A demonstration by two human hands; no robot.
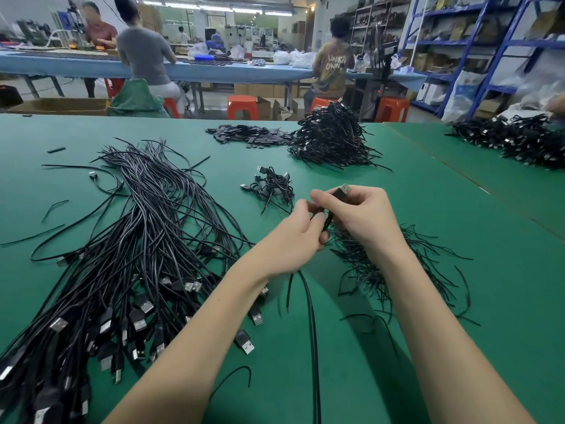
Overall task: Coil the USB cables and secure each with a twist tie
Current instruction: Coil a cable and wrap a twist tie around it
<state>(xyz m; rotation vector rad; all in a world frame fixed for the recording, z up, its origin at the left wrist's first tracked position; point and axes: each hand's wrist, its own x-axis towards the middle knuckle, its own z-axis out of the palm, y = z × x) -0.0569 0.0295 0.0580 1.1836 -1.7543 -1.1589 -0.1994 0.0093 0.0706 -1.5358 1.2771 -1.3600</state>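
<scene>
Green tabletop (428, 209) carried loose USB cables (137, 240) at your left; above the twist ties (382, 264), your left hand (293, 237) and right hand (363, 215) both pinched one coiled cable (339, 194).

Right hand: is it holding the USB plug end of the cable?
Yes, the right hand pinches the cable's USB plug between thumb and fingers, while the left hand grips the cable just below.
</scene>
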